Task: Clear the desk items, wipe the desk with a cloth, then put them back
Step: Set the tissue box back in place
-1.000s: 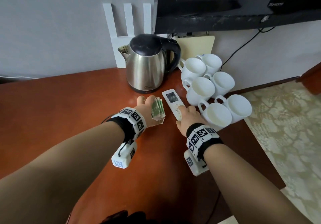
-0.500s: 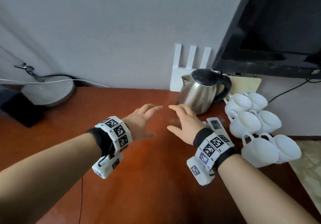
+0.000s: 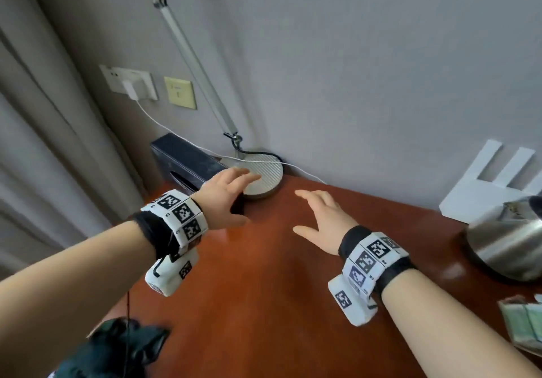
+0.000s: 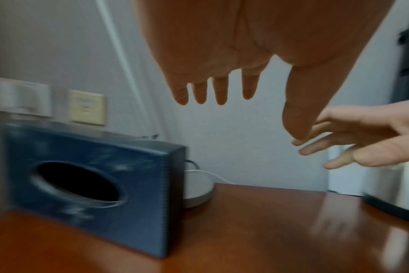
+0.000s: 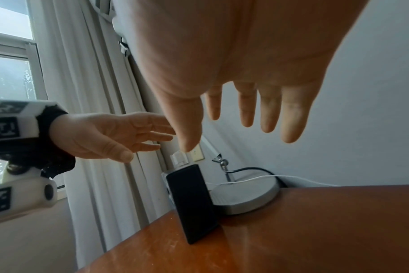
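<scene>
A dark blue tissue box [image 3: 187,159] stands on edge at the far left corner of the reddish wooden desk [image 3: 264,304]; its oval opening [image 4: 77,182] faces me in the left wrist view. Beside it sits the round grey lamp base [image 3: 264,178]. My left hand [image 3: 225,198] hovers open above the box's right end and the lamp base, fingers spread, holding nothing. My right hand [image 3: 319,216] floats open over the desk to the right, palm down, also holding nothing. The box [image 5: 192,201] shows as a dark slab in the right wrist view.
A steel kettle [image 3: 507,242] stands at the right, a white router [image 3: 492,184] behind it against the wall. Folded green packets [image 3: 525,325] lie at the right edge. A white cable [image 3: 181,138] runs from a wall socket [image 3: 132,84] across the lamp base. Curtains hang left.
My left hand has let go of the green packets and my right has left the remote. Both hands and my gaze have swung left to the tissue box and lamp.
</scene>
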{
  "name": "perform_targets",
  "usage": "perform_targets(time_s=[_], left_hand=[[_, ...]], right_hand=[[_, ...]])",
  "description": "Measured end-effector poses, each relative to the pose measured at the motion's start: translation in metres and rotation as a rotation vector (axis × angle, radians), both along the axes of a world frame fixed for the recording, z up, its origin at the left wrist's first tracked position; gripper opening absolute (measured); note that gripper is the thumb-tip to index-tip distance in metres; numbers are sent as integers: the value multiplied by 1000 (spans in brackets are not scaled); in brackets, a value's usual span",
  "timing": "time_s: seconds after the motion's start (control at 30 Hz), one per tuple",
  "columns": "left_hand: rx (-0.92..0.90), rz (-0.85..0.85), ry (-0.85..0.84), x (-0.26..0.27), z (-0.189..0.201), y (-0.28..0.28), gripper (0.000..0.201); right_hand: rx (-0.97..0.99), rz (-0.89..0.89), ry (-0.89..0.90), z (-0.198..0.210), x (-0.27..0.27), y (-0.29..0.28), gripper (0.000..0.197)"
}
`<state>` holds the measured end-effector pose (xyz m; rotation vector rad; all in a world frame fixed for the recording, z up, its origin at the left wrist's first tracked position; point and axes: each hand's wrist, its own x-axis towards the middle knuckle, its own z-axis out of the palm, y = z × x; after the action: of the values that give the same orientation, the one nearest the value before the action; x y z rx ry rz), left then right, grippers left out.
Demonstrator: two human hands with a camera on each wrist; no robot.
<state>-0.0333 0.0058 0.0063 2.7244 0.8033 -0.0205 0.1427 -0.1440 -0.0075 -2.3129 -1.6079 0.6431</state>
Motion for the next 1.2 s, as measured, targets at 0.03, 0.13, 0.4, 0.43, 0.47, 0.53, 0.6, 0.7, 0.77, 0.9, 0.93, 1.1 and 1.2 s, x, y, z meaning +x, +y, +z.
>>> perform_targets(time_s=[0.03,0.13,0.4,0.43,0.47,0.53,0.6,0.7,0.77,0.9,0.93,1.1,1.2], left_hand=[[21,52,24,-13,-3,17,87],[84,147,214,-40,-14,59,83],[65,152,301,-50,-45,111,84],[73,139,285,-50,-47,113,83],[85,124,271,-50,-48,114,82],[108,104,245,-49,-50,117,80],[141,64,246,-48,-51,120,79],[183,-51,276,-42,-49,123,78],[191,-64,275,-34,-46,126,79],[141,-56,306,-21,-47,126,84],[62,-66,300,-16,-49,120,85],[-63,-77,245,10,-60,77,83],[-61,-90,272,22,-60,61,83]], right_hand=[[-3,-1,13,-3,-11,18,68],[-23,-14,62,-11,-41,68,77],[-41,-38,22,-33,-79,163,87],[-38,-39,2,-36,-79,167,82],[-33,-40,-12,-39,-79,170,77],[-14,-33,-25,-45,-76,170,72],[-4,-11,-35,-48,-69,166,71],[-42,25,-40,-43,-48,150,70],[-88,51,-41,-36,-26,131,70],[-221,78,-122,-20,18,84,71],[-246,75,-184,-16,25,75,70],[-212,15,-272,-25,18,57,76],[-175,-75,-285,-36,13,42,74]])
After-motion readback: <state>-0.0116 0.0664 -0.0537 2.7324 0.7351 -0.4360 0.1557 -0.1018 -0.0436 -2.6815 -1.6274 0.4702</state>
